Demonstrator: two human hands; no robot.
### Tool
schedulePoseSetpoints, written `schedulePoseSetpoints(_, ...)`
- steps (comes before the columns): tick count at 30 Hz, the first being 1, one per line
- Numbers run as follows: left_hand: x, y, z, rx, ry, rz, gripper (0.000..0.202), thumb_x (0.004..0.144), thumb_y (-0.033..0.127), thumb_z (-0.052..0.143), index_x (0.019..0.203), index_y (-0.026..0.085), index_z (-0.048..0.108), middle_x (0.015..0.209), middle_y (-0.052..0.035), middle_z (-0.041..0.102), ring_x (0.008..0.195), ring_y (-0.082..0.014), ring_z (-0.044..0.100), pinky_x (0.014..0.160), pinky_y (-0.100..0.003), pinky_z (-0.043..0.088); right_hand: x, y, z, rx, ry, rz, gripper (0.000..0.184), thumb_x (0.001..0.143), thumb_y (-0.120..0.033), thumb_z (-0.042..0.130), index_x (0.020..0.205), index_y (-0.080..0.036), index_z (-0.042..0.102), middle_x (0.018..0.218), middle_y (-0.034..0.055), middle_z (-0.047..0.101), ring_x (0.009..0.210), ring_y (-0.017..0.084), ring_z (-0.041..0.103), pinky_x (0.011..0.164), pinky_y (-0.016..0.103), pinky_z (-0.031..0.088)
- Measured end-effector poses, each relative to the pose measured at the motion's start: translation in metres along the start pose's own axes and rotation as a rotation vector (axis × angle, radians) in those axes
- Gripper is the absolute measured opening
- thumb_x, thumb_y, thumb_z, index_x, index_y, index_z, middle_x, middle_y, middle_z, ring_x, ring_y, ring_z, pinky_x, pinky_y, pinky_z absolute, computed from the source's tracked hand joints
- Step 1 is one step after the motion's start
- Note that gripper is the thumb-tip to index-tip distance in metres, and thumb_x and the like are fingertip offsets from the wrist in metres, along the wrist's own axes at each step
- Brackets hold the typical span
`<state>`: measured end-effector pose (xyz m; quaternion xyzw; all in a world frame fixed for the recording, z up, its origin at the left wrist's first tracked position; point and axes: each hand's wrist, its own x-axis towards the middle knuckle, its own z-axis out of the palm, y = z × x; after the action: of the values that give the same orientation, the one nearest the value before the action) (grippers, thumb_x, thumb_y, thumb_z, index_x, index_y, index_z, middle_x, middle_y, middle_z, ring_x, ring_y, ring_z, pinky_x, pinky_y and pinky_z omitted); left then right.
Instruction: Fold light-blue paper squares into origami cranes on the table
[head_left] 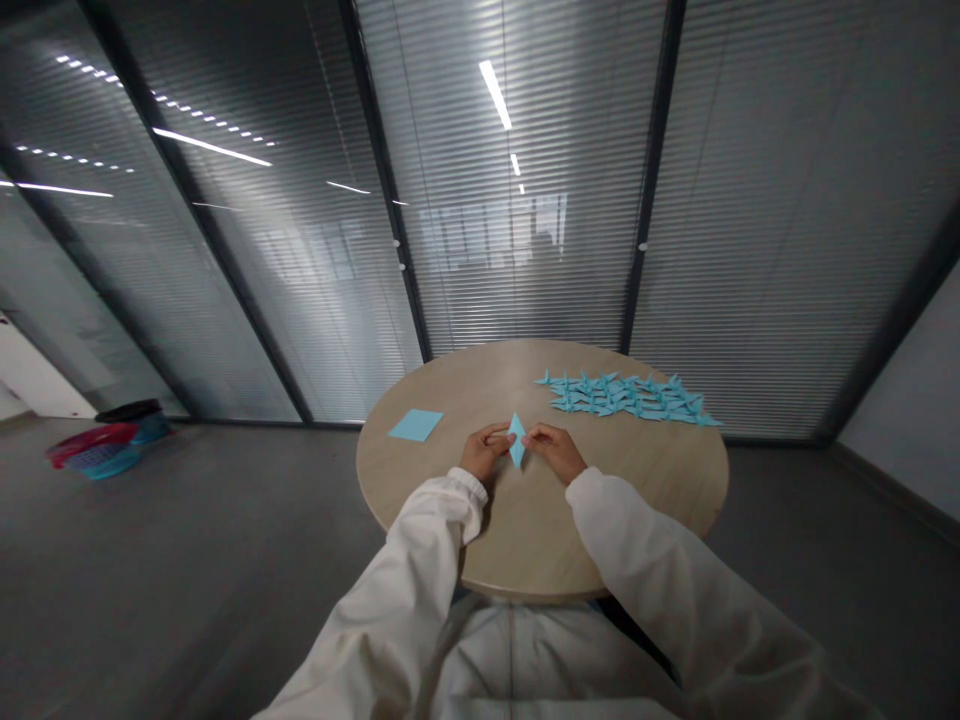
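A narrow, diamond-shaped folded piece of light blue paper lies on the round wooden table between my hands. My left hand pinches its left side, fingers closed on the paper. On the opposite side my right hand grips its right edge the same way. Both arms wear white sleeves.
A flat square sheet of blue paper lies to the left of my hands. Several finished blue folded paper figures are laid in rows at the table's far right. Glass walls with blinds stand behind; coloured basins sit on the floor at left.
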<state>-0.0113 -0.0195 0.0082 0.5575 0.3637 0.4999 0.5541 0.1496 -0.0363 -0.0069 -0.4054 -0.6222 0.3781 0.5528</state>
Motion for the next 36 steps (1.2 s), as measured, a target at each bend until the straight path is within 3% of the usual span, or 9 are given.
schedulePoseSetpoints(6,-0.004,0.007,0.001,0.048,-0.005,-0.009,0.057,0.051,0.036,0.08,0.099,0.008,0.066,0.05,0.0012,0.06,0.049,-0.011,0.054,0.059,-0.025,0.045,-0.001,-0.006,-0.001,-0.004,0.02,0.035,0.024,0.064,-0.04,0.064,0.061,-0.017,0.06,0.061,-0.0007,0.059,0.062,0.014,0.052,0.066,0.027,0.041)
schedulePoseSetpoints(14,0.0,0.0,0.0,0.029,-0.031,-0.031,0.069,0.05,0.039,0.081,0.108,0.011,0.059,0.063,-0.002,0.065,0.053,-0.0115,0.057,0.055,-0.024,0.044,0.0,-0.002,0.0,-0.047,-0.035,0.009,0.024,0.066,-0.04,0.062,0.061,-0.017,0.058,0.06,-0.0014,0.057,0.061,0.014,0.051,0.064,0.026,0.04)
schedulePoseSetpoints(22,0.007,-0.008,-0.004,0.017,0.045,0.073,0.055,0.044,0.033,0.084,0.091,0.011,0.063,0.055,0.0026,0.059,0.049,-0.008,0.051,0.053,-0.021,0.04,-0.002,0.006,0.006,-0.113,-0.099,0.015,0.027,0.069,-0.043,0.062,0.073,-0.016,0.063,0.069,0.0004,0.063,0.065,0.013,0.054,0.066,0.025,0.041)
schedulePoseSetpoints(27,0.006,-0.008,-0.003,-0.003,0.049,0.072,0.048,0.045,0.032,0.083,0.085,0.012,0.065,0.058,0.0004,0.062,0.052,-0.0099,0.053,0.056,-0.023,0.041,-0.003,0.01,0.004,-0.233,-0.171,0.012,0.034,0.074,-0.046,0.057,0.061,-0.015,0.064,0.056,-0.0017,0.057,0.056,0.011,0.048,0.058,0.023,0.037)
schedulePoseSetpoints(31,0.004,-0.005,-0.002,0.07,0.088,0.069,0.034,0.053,0.041,0.077,0.064,0.011,0.065,0.05,0.0008,0.056,0.046,-0.0082,0.047,0.05,-0.022,0.036,-0.004,0.008,0.002,-0.226,-0.205,0.005,0.036,0.074,-0.046,0.057,0.058,-0.015,0.065,0.054,-0.0017,0.057,0.055,0.011,0.047,0.058,0.023,0.037)
schedulePoseSetpoints(36,0.002,-0.002,-0.002,0.148,0.139,0.084,0.038,0.058,0.049,0.071,0.055,0.012,0.061,0.044,0.0021,0.05,0.042,-0.0079,0.043,0.046,-0.021,0.033,-0.005,0.0,0.005,-0.193,-0.191,0.036,0.033,0.071,-0.043,0.06,0.055,-0.015,0.063,0.053,-0.0022,0.055,0.054,0.011,0.046,0.056,0.022,0.036)
